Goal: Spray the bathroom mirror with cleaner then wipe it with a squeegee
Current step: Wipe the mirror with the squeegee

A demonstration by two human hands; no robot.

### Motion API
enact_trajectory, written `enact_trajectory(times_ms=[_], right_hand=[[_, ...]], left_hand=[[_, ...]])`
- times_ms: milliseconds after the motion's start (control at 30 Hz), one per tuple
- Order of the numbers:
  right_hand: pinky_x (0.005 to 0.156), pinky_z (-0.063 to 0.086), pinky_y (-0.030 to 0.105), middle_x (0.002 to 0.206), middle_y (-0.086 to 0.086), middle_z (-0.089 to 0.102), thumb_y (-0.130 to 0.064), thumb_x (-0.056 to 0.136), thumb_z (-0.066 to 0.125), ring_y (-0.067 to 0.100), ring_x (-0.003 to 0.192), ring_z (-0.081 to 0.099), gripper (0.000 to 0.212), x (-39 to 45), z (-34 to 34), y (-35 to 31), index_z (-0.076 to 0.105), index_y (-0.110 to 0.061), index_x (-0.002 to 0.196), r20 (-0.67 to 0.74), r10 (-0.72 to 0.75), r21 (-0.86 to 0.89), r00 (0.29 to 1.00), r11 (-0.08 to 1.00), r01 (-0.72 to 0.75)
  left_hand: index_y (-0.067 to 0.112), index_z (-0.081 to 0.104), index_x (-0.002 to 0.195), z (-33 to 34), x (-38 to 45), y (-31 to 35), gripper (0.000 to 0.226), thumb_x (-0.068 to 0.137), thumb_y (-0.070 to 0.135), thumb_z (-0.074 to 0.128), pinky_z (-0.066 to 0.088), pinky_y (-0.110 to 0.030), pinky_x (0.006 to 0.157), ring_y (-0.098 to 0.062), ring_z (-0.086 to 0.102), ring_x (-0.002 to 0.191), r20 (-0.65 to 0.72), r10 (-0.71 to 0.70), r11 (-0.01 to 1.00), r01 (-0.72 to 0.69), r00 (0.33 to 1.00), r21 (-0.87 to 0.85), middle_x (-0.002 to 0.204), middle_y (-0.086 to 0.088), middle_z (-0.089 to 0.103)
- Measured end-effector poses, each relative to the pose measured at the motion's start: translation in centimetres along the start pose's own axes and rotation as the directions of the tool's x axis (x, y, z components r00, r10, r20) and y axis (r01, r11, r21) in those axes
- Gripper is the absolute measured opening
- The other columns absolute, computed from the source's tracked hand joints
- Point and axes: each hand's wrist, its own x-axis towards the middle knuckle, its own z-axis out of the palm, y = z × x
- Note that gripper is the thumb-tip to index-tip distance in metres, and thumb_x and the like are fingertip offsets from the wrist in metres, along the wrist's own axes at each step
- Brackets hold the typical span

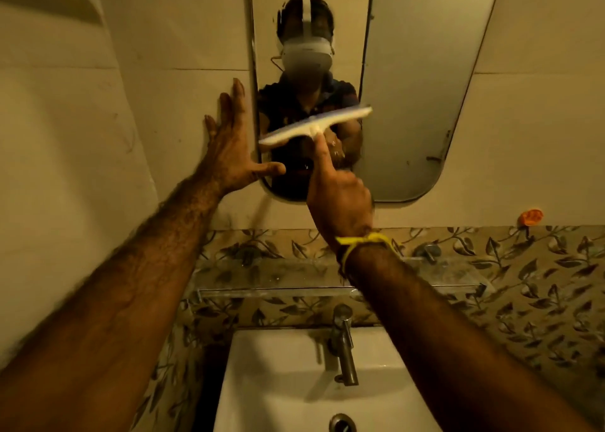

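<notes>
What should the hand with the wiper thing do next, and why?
Probably pull the squeegee straight down toward the mirror's bottom edge. The right hand holds its handle, the blade lies tilted across the lower left glass, and there is mirror below it. The left hand is spread flat on the wall beside the mirror, seemingly bracing.

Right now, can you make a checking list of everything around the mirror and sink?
Surface: mirror, tall with rounded corners, dark specks near its lower right edge.
Job's things: white squeegee, blade tilted across the mirror's lower left part; no spray bottle seen.
Clutter: small orange thing on the wall right of the mirror.
Hands: left hand flat and open on the wall, thumb reaching over the mirror edge; right hand gripping the squeegee handle, yellow band at the wrist.
Cables: nothing seen.
Surroundings: glass shelf, tap, white sink, leaf-patterned tiles.
</notes>
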Motion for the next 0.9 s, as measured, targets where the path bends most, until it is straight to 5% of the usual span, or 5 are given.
enact_trajectory(times_ms=[167,433,567,733,900], right_hand=[[0.052,0.057,0.045,0.094,0.017,0.069,-0.014,0.096,0.046,0.033,0.062,0.066,0.064,3.8,0.3,-1.7,0.021,-0.021,0.154,0.025,-0.161,-0.002,0.987,0.987,0.161],[0.039,0.024,0.025,0.046,0.004,0.048,-0.008,0.085,0.062,0.023,0.034,0.036,0.07,-4.5,0.7,3.1,0.038,-0.02,0.149,0.142,-0.141,-0.184,0.98,0.969,0.166],[0.042,0.027,0.028,0.052,0.01,0.056,-0.008,0.085,0.057,0.026,0.037,0.038,0.071,-0.8,1.1,1.4,0.034,-0.021,0.151,0.076,-0.149,-0.139,0.986,0.978,0.158],[0.041,0.042,0.03,0.062,0.003,0.058,-0.014,0.097,0.046,0.017,0.044,0.043,0.069,-6.6,1.1,4.6,0.01,-0.023,0.155,0.323,-0.183,-0.116,0.929,0.966,0.231],[0.04,0.032,0.027,0.056,0.003,0.053,-0.014,0.092,0.053,0.018,0.041,0.038,0.07,-5.4,1.6,3.3,0.021,-0.021,0.154,0.256,-0.15,-0.103,0.955,0.978,0.182]], left_hand=[[0.019,-0.027,0.155,-0.9,-0.6,-0.6,0.158,0.048,0.09,0.065,-0.012,-0.059,0.121,-0.027,-0.017,0.154,-0.006,0.009,0.997,-0.01,1.0,-0.075,0.168,-0.008,-0.017],[0.016,-0.027,0.155,-0.7,-0.9,0.8,0.158,0.053,0.076,0.079,-0.01,-0.064,0.119,-0.033,-0.023,0.151,0.048,-0.018,0.998,0.016,0.999,0.059,0.164,-0.007,-0.029],[0.014,-0.027,0.154,0.7,-0.4,2.0,0.155,0.058,0.074,0.079,-0.009,-0.07,0.117,-0.037,-0.025,0.15,0.007,-0.092,0.988,0.09,0.996,0.125,0.163,-0.012,-0.03],[0.026,-0.041,0.146,1.4,-1.5,1.6,0.158,0.048,0.085,0.069,-0.008,-0.072,0.114,-0.036,-0.028,0.15,0.064,-0.149,0.984,0.142,0.987,0.108,0.162,-0.006,-0.034],[0.027,-0.043,0.144,2.2,-2.0,1.7,0.163,0.049,0.079,0.078,-0.003,-0.075,0.114,-0.036,-0.027,0.15,0.086,-0.174,0.977,0.16,0.981,0.142,0.162,-0.005,-0.035]])
